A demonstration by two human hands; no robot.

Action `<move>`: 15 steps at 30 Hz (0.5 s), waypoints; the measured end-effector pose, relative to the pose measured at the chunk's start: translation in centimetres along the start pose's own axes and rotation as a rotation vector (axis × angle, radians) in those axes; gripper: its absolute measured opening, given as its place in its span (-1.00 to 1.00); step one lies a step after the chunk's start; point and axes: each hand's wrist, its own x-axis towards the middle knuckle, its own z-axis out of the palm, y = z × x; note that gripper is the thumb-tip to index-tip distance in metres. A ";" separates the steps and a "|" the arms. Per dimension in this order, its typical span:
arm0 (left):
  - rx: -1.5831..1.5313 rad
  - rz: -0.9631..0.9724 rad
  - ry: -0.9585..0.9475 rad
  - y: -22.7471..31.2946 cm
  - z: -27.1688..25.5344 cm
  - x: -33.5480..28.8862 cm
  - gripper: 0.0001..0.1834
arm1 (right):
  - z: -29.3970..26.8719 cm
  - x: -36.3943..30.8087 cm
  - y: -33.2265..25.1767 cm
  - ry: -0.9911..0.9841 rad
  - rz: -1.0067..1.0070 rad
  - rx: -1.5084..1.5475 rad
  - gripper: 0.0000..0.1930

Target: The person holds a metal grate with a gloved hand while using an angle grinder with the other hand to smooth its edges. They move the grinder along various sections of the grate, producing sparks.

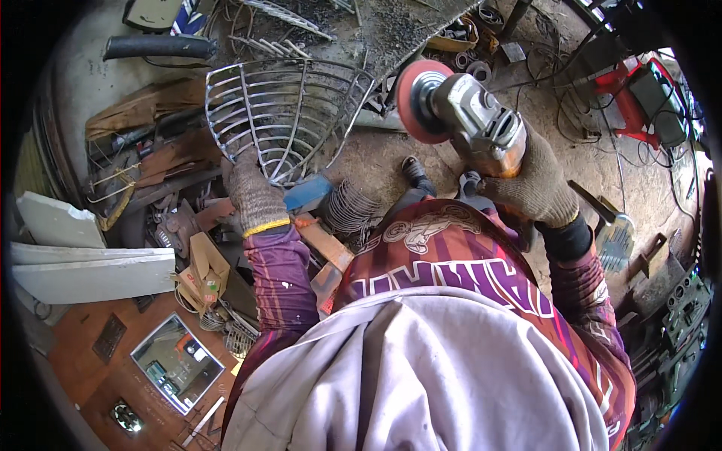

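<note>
A half-round metal wire basket (289,113) rests at the edge of the littered workbench, its curved bars welded in rows. My left hand (254,188), in a brown knit glove with a yellow cuff, is closed on the basket's lower left frame; the fingertips are partly hidden. In my gloved right hand (538,180) is an angle grinder (485,124), gripped round its orange body and held up right of the basket. Its reddish disc (423,101) faces left, apart from the basket. Whether the disc spins cannot be told.
Metal rods (282,45) lie on the dark workbench (398,30). Wire rings (350,210) are stacked below the basket. White boards (90,267) and a cardboard box (203,270) stand left. A red-framed machine (639,101) with trailing cables sits right; tools (684,308) hang at lower right.
</note>
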 end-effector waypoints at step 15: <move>0.109 0.022 0.030 0.3 0.5 -0.3 -0.53 | 2.6 0.7 -0.9 -0.056 -0.090 -0.013 -0.11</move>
